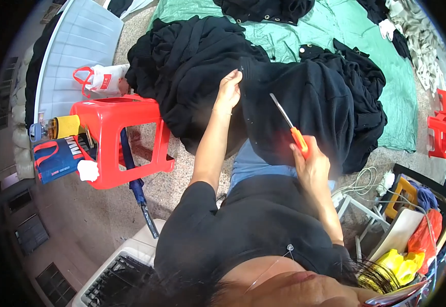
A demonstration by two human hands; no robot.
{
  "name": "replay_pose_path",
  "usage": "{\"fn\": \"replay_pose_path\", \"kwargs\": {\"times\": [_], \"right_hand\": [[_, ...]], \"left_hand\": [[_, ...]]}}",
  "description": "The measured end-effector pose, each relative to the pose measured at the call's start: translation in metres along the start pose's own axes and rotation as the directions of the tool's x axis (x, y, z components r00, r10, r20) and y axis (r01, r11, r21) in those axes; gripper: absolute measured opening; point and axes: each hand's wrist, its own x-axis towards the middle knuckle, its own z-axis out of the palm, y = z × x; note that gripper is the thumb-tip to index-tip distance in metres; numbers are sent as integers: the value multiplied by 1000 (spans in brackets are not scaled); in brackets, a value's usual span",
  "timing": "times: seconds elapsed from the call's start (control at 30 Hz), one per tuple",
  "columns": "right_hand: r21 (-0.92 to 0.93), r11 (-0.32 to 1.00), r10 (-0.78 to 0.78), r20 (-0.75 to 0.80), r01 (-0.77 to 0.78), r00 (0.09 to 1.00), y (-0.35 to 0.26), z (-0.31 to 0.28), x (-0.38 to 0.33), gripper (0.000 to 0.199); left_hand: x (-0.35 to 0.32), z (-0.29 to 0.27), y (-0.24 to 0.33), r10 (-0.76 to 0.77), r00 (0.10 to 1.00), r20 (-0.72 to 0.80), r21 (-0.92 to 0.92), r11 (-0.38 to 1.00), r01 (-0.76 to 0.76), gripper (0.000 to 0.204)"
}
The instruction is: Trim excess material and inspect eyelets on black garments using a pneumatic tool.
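A black knit garment (299, 97) lies spread over my lap, with small pale specks along its straight front edge. At the top of that edge, my left hand (229, 92) pinches the cloth between thumb and fingers. My right hand (312, 162) is closed round the orange handle of a slim metal-bladed tool (286, 114); its kind is not clear. The blade points up and left, over the garment, and I cannot tell whether it touches the cloth. A large heap of black garments (182, 66) lies just beyond my left hand.
Green sheeting (396, 107) under the heaps holds more black garments (269, 10). To my left stands a red plastic stool (126, 115) with a bottle (64, 127), a blue bag (62, 161) and an umbrella (136, 184) by it. At right are cables and plastic bags (396, 266).
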Motion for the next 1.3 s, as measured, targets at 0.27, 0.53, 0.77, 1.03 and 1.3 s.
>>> {"fn": "replay_pose_path", "kwargs": {"times": [0.27, 0.53, 0.77, 1.03, 1.3], "right_hand": [[-125, 991, -48, 29, 51, 998, 2, 13, 19, 29], [-188, 978, -77, 51, 86, 996, 1, 17, 29, 29], [-18, 976, -219, -51, 218, 975, 11, 21, 19, 31], [-185, 979, -54, 142, 80, 988, 14, 6, -2, 33], [-119, 977, -153, 174, 175, 973, 8, 7, 0, 29]], "left_hand": [[-23, 22, 2, 170, 985, -28, 124, 978, -165, 23], [-24, 13, -3, 210, 977, -24, 93, 974, -207, 19], [-23, 1, 0, 120, 979, -166, 148, 984, -95, 13], [-56, -15, -19, -331, 900, -283, 141, 914, 381, 34], [-61, -12, 7, -115, 973, -202, 54, 990, 128, 22]]}}
